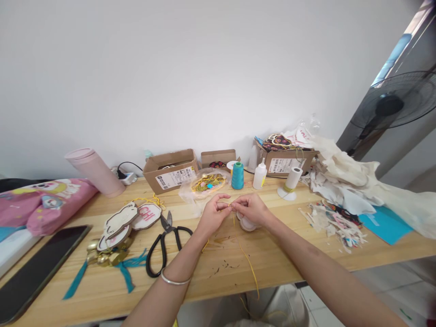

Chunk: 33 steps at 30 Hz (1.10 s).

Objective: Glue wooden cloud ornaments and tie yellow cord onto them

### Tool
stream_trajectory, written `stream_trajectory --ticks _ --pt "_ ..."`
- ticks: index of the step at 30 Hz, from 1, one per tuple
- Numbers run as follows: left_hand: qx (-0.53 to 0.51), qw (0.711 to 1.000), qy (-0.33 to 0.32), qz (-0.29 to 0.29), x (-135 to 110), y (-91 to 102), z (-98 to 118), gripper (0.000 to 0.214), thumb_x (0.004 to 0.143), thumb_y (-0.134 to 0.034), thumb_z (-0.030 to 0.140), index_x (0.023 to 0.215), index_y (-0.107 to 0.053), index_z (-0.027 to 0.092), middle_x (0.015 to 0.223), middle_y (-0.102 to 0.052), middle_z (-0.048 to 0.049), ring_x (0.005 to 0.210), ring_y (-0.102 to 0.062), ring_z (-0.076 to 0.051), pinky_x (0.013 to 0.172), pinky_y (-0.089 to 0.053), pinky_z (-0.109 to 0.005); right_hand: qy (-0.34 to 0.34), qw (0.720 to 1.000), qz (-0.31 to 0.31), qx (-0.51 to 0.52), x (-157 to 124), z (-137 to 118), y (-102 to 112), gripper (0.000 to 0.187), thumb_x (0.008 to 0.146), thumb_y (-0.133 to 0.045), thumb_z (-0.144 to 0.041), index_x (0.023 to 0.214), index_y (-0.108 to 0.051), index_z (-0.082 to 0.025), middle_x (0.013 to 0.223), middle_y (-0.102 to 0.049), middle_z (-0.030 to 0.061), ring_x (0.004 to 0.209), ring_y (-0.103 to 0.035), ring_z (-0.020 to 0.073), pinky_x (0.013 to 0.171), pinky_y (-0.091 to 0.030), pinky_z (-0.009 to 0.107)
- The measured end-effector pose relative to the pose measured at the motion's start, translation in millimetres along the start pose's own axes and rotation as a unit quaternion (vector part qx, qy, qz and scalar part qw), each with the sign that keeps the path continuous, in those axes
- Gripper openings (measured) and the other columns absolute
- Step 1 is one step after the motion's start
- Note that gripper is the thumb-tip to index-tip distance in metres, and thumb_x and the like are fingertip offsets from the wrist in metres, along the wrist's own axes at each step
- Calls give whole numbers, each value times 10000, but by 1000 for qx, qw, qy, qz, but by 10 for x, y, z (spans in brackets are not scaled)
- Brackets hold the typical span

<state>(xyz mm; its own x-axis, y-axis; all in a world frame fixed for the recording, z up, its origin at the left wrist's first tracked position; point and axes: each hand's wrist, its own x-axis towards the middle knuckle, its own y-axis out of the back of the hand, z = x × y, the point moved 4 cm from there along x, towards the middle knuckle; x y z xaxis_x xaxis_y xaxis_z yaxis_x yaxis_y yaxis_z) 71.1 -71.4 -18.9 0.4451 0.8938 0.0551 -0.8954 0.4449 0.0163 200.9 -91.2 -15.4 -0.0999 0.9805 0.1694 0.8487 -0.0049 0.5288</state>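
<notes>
My left hand point(214, 212) and my right hand point(251, 209) meet over the middle of the wooden table point(289, 254), fingertips pinched together on a thin yellow cord point(250, 265). The cord hangs from the pinch, trails across the table and drops over the front edge. A small pale wooden ornament point(248, 223) sits under my right hand, partly hidden by it. A silver bangle point(173, 279) circles my left wrist. Black scissors point(165, 243) lie just left of my left forearm.
Left: stacked wooden ornaments point(131, 220) with gold bells and teal ribbons point(127, 268), a dark tablet point(37, 268), a pink bottle point(95, 172). Back: cardboard boxes point(170, 170), a bag of cords point(207, 182), a teal thread spool point(237, 175), a glue bottle point(260, 175). Right: paper scraps point(335, 220), a fan point(395, 106).
</notes>
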Motion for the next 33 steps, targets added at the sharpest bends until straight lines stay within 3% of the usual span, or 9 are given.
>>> stream_trajectory --ticks 4,7,10,17,24,28,33 --pt "-2 1000 -7 9 10 31 11 350 654 -631 261 941 -463 154 679 -670 -24 648 -593 -137 621 -388 -241 28 999 27 -33 2 -20 36 226 769 -489 -298 769 -674 -168 550 -606 4 467 -502 97 438 -330 191" --pt "8 1000 -10 13 14 45 4 366 645 -636 255 953 -464 155 676 -668 -17 635 -591 -136 610 -388 -240 44 998 -8 -34 2 -29 27 239 790 -470 -311 838 -667 -186 508 -585 -13 481 -520 101 466 -346 194" --pt "14 1000 -5 16 9 38 -1 376 632 -641 247 952 -466 159 657 -659 -6 626 -596 -139 610 -396 -244 39 996 -25 -71 8 -33 28 214 779 -491 -308 788 -671 -193 510 -590 -9 497 -524 107 461 -330 194" --pt "17 1000 -15 21 6 40 27 341 643 -605 218 949 -470 157 656 -655 -10 671 -593 -146 648 -388 -252 40 994 56 -87 17 -41 102 159 748 -505 -269 781 -636 -186 598 -615 -5 529 -508 101 468 -321 191" --pt "-21 999 -10 22 -7 31 76 338 609 -579 193 929 -476 154 558 -600 36 615 -566 -138 660 -387 -256 42 991 -12 -123 -11 -59 44 185 719 -501 -218 776 -677 -211 560 -596 -25 496 -452 83 462 -284 189" --pt "-37 999 -3 15 -32 15 110 336 623 -573 195 942 -472 160 564 -594 43 623 -569 -134 685 -386 -257 50 995 -15 -82 16 -11 10 187 736 -496 -250 740 -674 -191 613 -612 -10 535 -474 90 480 -310 191" --pt "-49 999 6 9 -55 2 124 367 641 -585 230 982 -470 162 597 -608 31 663 -587 -151 712 -391 -279 47 997 56 -21 42 22 50 147 698 -536 -241 778 -632 -163 598 -571 -12 511 -440 86 477 -332 190"
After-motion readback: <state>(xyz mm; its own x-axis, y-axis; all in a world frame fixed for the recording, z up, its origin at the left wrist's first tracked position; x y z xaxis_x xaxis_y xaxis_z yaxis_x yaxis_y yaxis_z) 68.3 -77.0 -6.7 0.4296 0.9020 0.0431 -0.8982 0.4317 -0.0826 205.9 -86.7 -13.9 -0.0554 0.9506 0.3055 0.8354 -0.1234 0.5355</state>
